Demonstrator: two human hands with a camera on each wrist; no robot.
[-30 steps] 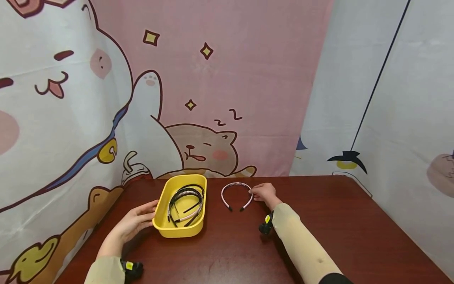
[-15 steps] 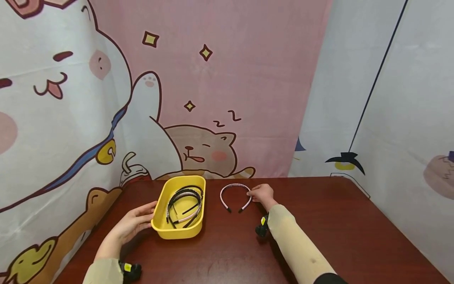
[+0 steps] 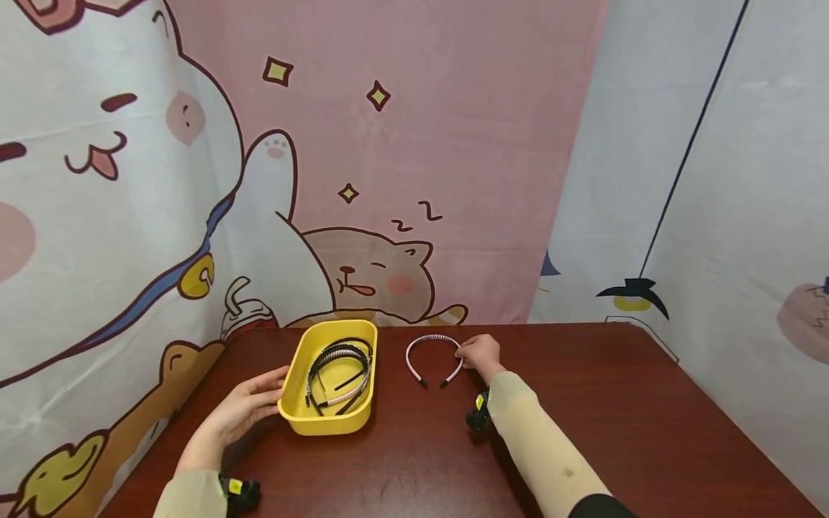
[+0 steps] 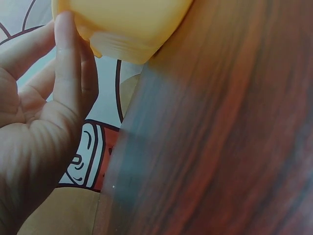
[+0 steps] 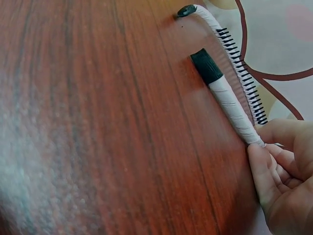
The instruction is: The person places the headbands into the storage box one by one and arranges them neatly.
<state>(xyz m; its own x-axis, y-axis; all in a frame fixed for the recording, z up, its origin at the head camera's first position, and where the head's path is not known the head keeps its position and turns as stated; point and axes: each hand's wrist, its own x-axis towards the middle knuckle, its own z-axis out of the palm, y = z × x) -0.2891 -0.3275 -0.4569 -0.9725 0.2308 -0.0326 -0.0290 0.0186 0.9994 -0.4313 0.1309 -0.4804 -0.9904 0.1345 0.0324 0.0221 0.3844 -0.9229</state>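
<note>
A pale pink headband (image 3: 414,371) with black tips and dark stitching along its top lies on the table to the right of the yellow basket (image 3: 332,426). My right hand (image 3: 482,354) pinches its right side between thumb and fingertips; the right wrist view shows this headband (image 5: 230,105) close up. Several headbands (image 3: 340,352), black and pale pink, lie in the basket. My left hand (image 3: 242,406) touches the basket's left wall with extended fingers, and in the left wrist view its fingertips meet the basket (image 4: 127,29).
The dark red-brown table (image 3: 427,460) runs back to a cloth backdrop (image 3: 453,144) printed with cartoon animals. Another cloth (image 3: 725,216) hangs on the right.
Hardly anything differs. My right wrist and forearm have shifted slightly to the left, while its fingers stay on the headband. The left hand and the basket stay in place.
</note>
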